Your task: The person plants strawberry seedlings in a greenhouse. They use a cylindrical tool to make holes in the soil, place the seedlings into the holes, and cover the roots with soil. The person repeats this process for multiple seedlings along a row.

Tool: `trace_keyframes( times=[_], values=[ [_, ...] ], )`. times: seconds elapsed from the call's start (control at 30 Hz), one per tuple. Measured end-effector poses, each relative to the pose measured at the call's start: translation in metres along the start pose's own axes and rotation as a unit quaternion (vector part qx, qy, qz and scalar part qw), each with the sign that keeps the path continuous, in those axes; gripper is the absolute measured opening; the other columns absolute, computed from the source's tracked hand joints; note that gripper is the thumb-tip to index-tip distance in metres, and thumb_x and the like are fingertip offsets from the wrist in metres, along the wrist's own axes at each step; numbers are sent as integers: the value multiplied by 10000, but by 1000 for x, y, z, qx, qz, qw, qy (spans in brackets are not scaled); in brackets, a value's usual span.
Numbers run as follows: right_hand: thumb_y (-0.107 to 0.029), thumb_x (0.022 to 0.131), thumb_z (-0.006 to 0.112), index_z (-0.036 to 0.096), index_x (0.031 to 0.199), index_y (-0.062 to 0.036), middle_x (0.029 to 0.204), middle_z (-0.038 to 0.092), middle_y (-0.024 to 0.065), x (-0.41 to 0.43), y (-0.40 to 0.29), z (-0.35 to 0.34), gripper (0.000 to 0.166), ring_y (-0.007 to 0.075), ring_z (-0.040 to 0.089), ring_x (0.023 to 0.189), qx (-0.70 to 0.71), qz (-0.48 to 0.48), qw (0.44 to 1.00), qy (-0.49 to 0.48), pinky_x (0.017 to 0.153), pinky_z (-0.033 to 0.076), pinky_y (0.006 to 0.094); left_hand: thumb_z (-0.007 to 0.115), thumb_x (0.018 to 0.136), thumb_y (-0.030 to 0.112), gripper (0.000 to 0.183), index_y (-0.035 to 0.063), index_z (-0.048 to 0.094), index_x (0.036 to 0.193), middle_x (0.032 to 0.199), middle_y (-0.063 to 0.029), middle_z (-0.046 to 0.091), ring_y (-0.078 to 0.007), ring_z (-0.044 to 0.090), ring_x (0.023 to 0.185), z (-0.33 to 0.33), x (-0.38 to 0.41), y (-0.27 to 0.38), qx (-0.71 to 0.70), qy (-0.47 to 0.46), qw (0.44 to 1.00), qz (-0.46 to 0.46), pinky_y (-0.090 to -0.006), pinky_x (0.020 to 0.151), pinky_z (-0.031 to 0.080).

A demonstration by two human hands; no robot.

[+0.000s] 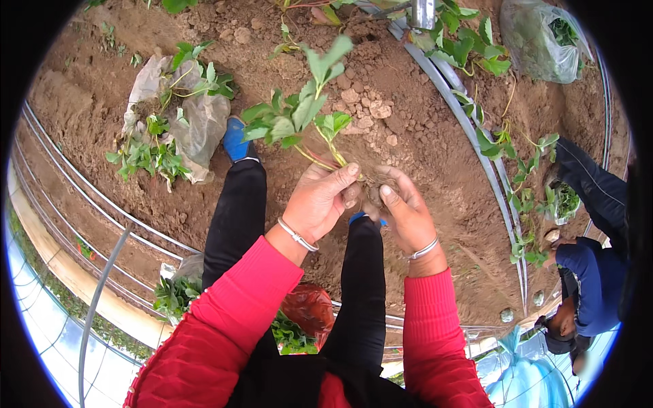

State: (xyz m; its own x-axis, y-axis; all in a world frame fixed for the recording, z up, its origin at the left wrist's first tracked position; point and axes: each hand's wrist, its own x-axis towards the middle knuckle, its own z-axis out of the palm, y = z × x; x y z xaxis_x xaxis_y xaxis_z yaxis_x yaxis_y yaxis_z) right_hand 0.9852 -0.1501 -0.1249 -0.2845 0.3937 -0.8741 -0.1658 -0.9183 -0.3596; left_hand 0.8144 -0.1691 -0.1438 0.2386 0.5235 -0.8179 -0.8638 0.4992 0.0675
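Observation:
Between both hands, above the soil, is a leafy plant (304, 109) that looks like a strawberry seedling. My left hand (322, 196) pinches its stems near the base, between thumb and fingers. Around the soil-covered roots (375, 188) close the thumb and fingers of my right hand (406, 206). The leaves point up and to the left of the view. Some of my right fingertips are hidden behind the roots. Each wrist wears a metal bangle.
Plants lie on a crumpled plastic bag (199, 127) at upper left. Grey drip tapes (477, 132) curve beside strawberry plants. A filled clear bag (543, 46) stands upper right, a red bag (308, 308) between my legs. A co-worker (592, 290) crouches at right. A metal post (423, 14) is at the top.

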Motion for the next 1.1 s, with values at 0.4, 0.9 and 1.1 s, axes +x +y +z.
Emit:
trace_keyframes(
  times=[0.4, 0.9, 1.1],
  values=[
    [29, 835, 534, 473, 1275, -31, 1255, 541, 150, 22, -28, 15, 448, 251, 510, 1188, -462, -252, 840, 133, 993, 414, 335, 632, 879, 95, 100, 112, 587, 967, 810, 18, 573, -94, 500, 651, -5, 4, 31, 53, 94, 986, 123, -250, 559, 393],
    [-131, 810, 614, 575, 870, -8, 848, 645, 116, 110, -158, 59, 143, 180, 601, 710, -407, -330, 831, 188, 679, 482, 316, 627, 883, 94, 95, 87, 565, 955, 861, -9, 591, -123, 551, 757, -23, 5, 31, 99, 94, 975, 177, -256, 646, 443],
    [82, 799, 550, 539, 797, -38, 933, 653, 87, 83, -66, -5, 121, 132, 604, 886, -256, -391, 872, 145, 805, 475, 273, 625, 891, 128, 154, 76, 578, 1028, 895, -13, 603, -123, 556, 787, -12, 7, 33, 128, 125, 970, 167, -260, 668, 444]
  ],
)
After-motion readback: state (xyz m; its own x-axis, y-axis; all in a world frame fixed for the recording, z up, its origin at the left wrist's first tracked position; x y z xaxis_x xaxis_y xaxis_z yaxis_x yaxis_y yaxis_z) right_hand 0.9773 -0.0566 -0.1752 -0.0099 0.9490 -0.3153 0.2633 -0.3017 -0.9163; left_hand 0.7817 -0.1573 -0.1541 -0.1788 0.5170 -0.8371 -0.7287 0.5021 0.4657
